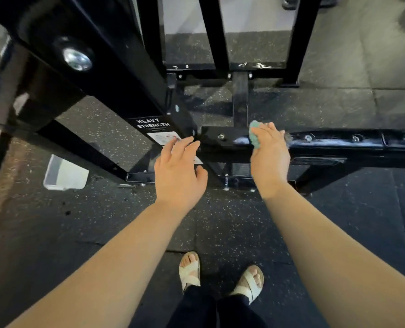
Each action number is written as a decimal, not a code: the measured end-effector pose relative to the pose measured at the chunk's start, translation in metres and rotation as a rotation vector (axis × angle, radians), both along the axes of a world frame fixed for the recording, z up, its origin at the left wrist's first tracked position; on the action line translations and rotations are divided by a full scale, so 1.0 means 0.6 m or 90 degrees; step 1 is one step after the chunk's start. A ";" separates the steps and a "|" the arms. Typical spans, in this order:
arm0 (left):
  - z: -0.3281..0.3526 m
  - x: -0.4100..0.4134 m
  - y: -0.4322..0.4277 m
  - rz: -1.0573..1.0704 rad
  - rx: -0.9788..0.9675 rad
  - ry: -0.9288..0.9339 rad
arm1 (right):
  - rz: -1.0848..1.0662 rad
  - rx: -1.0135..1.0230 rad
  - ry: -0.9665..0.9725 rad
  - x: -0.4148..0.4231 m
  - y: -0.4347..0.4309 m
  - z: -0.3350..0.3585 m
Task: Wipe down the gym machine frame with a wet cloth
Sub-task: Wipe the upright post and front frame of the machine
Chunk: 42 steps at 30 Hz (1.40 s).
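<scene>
A black gym machine frame (339,140) fills the upper view, with a horizontal bolted bar running right and a slanted post bearing a "HEAVY STRENGTH" label (153,124). My right hand (269,152) grips a bunched teal cloth (254,136) and presses it on the horizontal bar, which looks wet and shiny beside the cloth. Fingers spread and relaxed, my left hand (179,171) hovers over the base of the slanted post, holding nothing.
Dark speckled rubber flooring (220,228) lies underfoot. A clear plastic tub (64,174) sits on the floor at the left. My sandalled feet (220,275) stand just behind the frame. More black uprights (213,31) rise at the back.
</scene>
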State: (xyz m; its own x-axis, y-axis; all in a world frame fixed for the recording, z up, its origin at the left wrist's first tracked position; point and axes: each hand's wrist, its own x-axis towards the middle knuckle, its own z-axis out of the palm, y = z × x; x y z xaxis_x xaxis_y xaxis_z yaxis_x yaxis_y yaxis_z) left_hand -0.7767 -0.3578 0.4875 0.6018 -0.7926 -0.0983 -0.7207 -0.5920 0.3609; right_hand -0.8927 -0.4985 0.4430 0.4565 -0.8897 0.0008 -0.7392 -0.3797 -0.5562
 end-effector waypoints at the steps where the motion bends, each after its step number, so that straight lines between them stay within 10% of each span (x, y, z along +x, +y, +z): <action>1: 0.005 0.009 0.008 0.003 -0.029 -0.004 | 0.033 -0.008 0.014 0.027 0.015 0.005; 8: 0.045 0.058 0.047 0.126 -0.121 0.104 | 0.354 -0.046 0.080 0.090 0.049 0.008; 13: 0.096 0.080 0.061 0.117 -0.179 0.124 | 0.076 0.106 0.005 0.090 0.058 0.031; 19: 0.159 0.106 0.083 0.073 -0.224 0.060 | -0.291 0.446 -0.411 0.191 0.151 0.105; 25: 0.207 0.120 0.080 0.024 -0.306 -0.048 | -0.077 0.390 -0.629 0.233 0.166 0.245; 42: 0.358 0.162 0.101 0.048 -0.471 -0.092 | -0.121 0.290 -0.572 0.263 0.208 0.348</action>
